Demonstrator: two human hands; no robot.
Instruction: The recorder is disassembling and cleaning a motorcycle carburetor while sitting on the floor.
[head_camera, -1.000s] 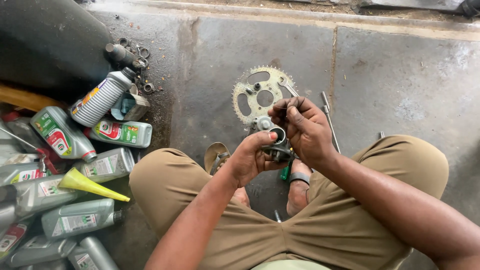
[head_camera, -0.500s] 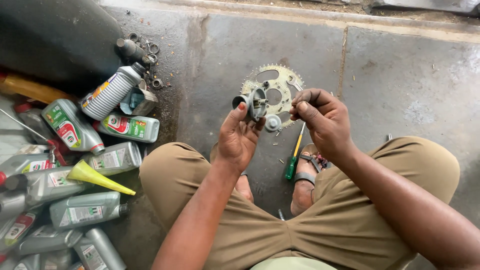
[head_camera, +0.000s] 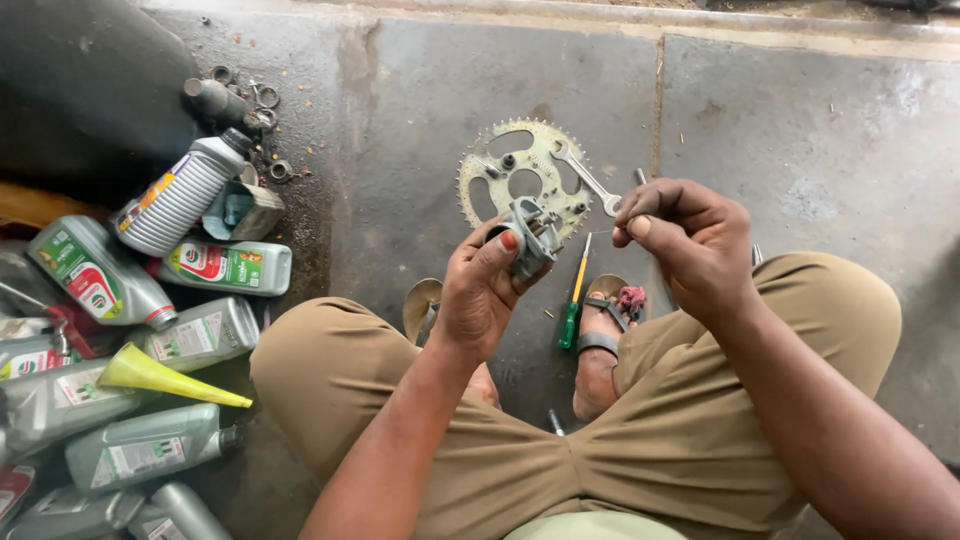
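Note:
My left hand (head_camera: 480, 290) is raised over my knees and grips a small grey metal part (head_camera: 530, 235) between thumb and fingers. My right hand (head_camera: 690, 245) hovers a short way to the right of the part, apart from it, with its fingertips pinched together. Whether something tiny sits in that pinch is too small to tell. On the concrete floor just beyond the part lies a toothed chain sprocket (head_camera: 500, 165), and a silver spanner (head_camera: 585, 178) rests across its right side. A screwdriver with a yellow and green handle (head_camera: 572, 310) lies on the floor between my feet.
Several grey oil bottles (head_camera: 225, 265) and a ribbed white bottle (head_camera: 175, 200) are heaped at the left with a yellow funnel (head_camera: 160, 372). Loose nuts and rings (head_camera: 262, 98) lie at the upper left. My sandalled feet (head_camera: 600, 335) and bent knees fill the foreground.
A second ago both hands were together on the part. My right hand has since drawn off to the right with its fingers pinched, while my left hand keeps hold of the part.

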